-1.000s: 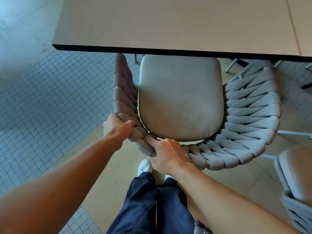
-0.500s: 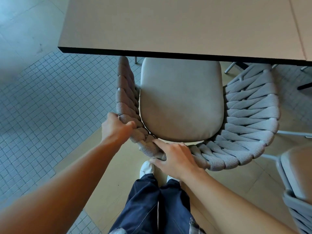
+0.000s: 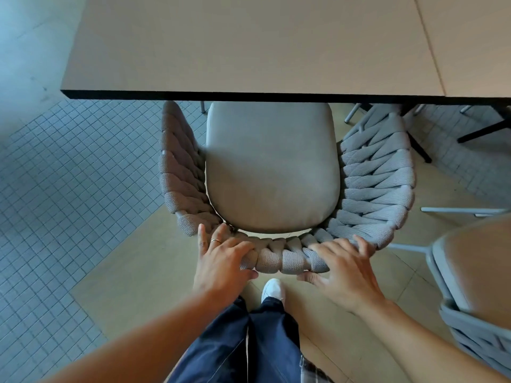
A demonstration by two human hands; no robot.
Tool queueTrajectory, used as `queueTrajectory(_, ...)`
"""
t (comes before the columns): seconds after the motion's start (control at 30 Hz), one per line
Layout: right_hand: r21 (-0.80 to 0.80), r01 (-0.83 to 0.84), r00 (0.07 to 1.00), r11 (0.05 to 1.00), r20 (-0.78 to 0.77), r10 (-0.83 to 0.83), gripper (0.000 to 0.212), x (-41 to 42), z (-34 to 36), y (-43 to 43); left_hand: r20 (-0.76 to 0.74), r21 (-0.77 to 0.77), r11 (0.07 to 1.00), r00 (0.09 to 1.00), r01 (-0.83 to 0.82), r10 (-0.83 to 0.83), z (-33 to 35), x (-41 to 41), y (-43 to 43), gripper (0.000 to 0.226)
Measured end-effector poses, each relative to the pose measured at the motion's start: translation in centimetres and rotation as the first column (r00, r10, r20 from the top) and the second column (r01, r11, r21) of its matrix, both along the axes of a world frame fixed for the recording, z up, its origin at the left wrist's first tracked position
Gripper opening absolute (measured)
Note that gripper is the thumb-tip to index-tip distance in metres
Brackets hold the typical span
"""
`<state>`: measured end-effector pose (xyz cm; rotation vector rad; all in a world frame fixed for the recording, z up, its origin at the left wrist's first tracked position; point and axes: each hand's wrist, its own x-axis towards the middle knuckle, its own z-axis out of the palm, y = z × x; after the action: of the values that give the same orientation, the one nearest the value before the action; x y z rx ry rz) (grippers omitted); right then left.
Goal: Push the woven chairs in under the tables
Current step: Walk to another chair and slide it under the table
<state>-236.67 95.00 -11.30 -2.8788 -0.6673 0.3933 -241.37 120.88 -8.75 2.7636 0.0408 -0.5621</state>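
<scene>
Squarely behind the woven chair (image 3: 272, 167), the person lays the left hand (image 3: 221, 262) and right hand (image 3: 347, 270) on its curved back. The fingers spread nearly straight over the rim with thumbs beneath, probably to push evenly. Only the seat's front is tucked under the table's (image 3: 249, 51) near edge.

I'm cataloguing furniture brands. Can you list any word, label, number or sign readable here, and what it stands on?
None readable. The table, the woven chair, its seat cushion, the second chair at right, the tiled floor and the trousers show no writing.
The ring on the left hand is too small to tell.
</scene>
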Motion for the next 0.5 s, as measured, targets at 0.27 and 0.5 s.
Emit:
queueTrajectory(0.27,0.045,0.037,0.999,0.998,0.017,-0.038,0.073,2.6,-0.7,2.3,0.051,0.02,0.998,0.997,-0.061,0.06,-0.2,3.1,1.9,0.054)
queueTrajectory(0.5,0.002,0.046,0.998,0.999,-0.048,-0.046,0.073,6.5,-0.5,4.4,0.072,0.029,0.995,0.993,-0.098,0.095,-0.6,6.4,3.5,0.054)
